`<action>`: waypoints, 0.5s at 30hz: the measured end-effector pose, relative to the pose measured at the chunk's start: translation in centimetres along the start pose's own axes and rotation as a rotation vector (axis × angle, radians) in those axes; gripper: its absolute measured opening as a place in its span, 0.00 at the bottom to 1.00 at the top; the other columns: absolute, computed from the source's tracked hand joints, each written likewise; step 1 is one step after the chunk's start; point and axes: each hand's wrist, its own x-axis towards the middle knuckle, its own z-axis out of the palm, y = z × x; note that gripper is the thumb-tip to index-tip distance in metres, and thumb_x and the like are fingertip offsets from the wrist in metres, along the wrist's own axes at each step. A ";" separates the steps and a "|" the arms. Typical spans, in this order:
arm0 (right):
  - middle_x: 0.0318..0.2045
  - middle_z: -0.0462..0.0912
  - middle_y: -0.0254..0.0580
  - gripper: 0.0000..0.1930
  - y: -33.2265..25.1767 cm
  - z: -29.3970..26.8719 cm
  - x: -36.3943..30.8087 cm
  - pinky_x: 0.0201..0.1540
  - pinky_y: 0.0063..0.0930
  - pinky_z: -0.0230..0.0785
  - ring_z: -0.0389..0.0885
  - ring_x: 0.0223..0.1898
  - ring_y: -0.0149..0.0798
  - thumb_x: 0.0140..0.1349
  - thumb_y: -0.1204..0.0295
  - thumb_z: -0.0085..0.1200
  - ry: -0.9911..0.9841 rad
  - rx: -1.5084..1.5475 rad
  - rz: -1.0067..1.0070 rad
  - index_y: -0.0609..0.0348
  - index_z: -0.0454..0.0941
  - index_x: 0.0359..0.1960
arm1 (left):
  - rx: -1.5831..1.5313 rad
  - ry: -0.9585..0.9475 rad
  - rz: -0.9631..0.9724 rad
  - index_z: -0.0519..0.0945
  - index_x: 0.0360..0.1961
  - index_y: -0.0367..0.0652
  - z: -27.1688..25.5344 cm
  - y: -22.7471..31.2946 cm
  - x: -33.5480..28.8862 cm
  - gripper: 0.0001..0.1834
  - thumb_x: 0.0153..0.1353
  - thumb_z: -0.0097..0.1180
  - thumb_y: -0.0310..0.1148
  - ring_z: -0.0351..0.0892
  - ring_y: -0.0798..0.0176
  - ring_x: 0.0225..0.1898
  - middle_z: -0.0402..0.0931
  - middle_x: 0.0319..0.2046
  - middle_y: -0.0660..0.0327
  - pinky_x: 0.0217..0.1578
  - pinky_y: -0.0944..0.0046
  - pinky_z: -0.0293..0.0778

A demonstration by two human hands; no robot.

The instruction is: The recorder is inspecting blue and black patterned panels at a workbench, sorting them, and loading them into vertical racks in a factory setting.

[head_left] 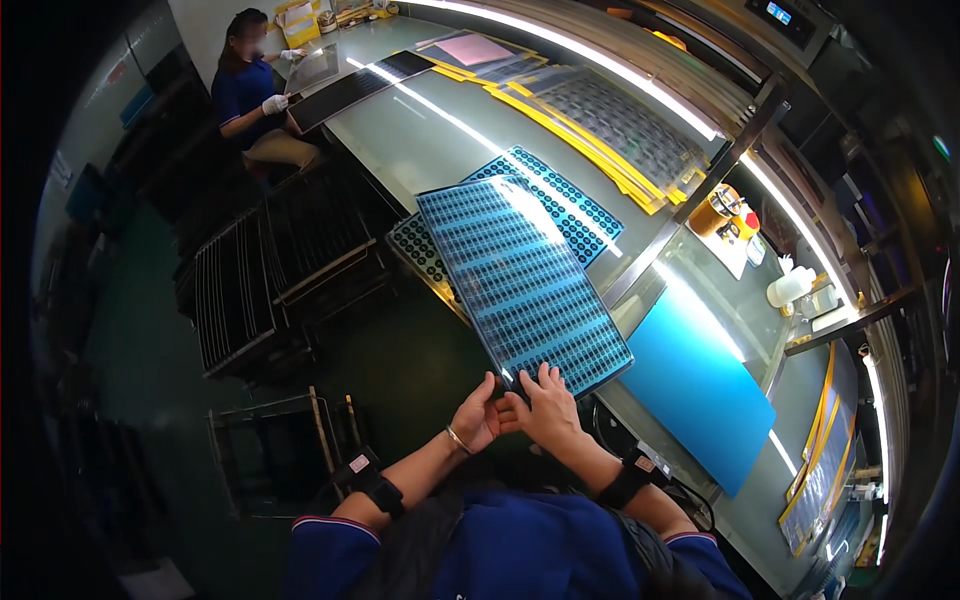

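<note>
A glossy rectangular panel (525,270) with rows of small dark marks on blue lies at a slant before me. Its near edge reaches my hands. My right hand (548,408) rests its outstretched fingertips on or just at that edge, palm down. Beside it, my left hand (478,418) is turned palm inward, thumb up and fingers pointing toward the right hand; it grips nothing that I can see. Under the panel, a second sheet with dark round marks on blue (585,215) sticks out at the far right. A dark dotted sheet (415,245) shows at the left.
A plain blue sheet (700,390) lies right on the glass-topped table (400,140). Yellow-edged films (620,130) line its far side. A white bottle (790,287) and brown jar (717,210) stand right. Racks (270,270) stand left. A gloved co-worker (250,100) handles panels at far left.
</note>
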 end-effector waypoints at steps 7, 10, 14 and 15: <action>0.37 0.77 0.63 0.10 -1.6 -1.2 1.1 0.35 0.43 0.72 0.78 0.40 0.58 0.61 0.71 0.43 -0.026 0.095 0.071 0.67 0.69 0.29 | 0.087 -0.076 -0.035 0.73 0.45 0.43 0.6 3.5 0.3 0.22 0.64 0.43 0.51 0.79 0.53 0.44 0.78 0.42 0.53 0.45 0.51 0.75; 0.21 0.78 0.58 0.08 -2.4 -2.6 1.7 0.32 0.45 0.70 0.79 0.29 0.57 0.62 0.70 0.45 0.035 0.194 0.092 0.62 0.73 0.32 | 0.296 0.119 0.220 0.74 0.45 0.40 0.7 8.9 0.6 0.16 0.59 0.49 0.37 0.79 0.55 0.44 0.78 0.40 0.54 0.45 0.51 0.76; 0.20 0.78 0.51 0.08 -3.3 -3.4 2.4 0.30 0.38 0.70 0.81 0.26 0.47 0.61 0.70 0.49 -0.024 0.402 0.040 0.61 0.77 0.32 | 0.619 0.206 0.215 0.74 0.45 0.37 -2.1 13.4 2.3 0.18 0.52 0.59 0.26 0.80 0.60 0.39 0.78 0.39 0.57 0.40 0.58 0.78; 0.21 0.79 0.50 0.08 -3.0 -4.1 2.8 0.31 0.39 0.70 0.80 0.25 0.50 0.61 0.70 0.49 -0.086 0.390 0.057 0.60 0.77 0.31 | 0.614 0.187 0.248 0.74 0.46 0.37 -2.4 13.5 2.7 0.19 0.51 0.61 0.24 0.80 0.61 0.39 0.78 0.39 0.57 0.41 0.60 0.78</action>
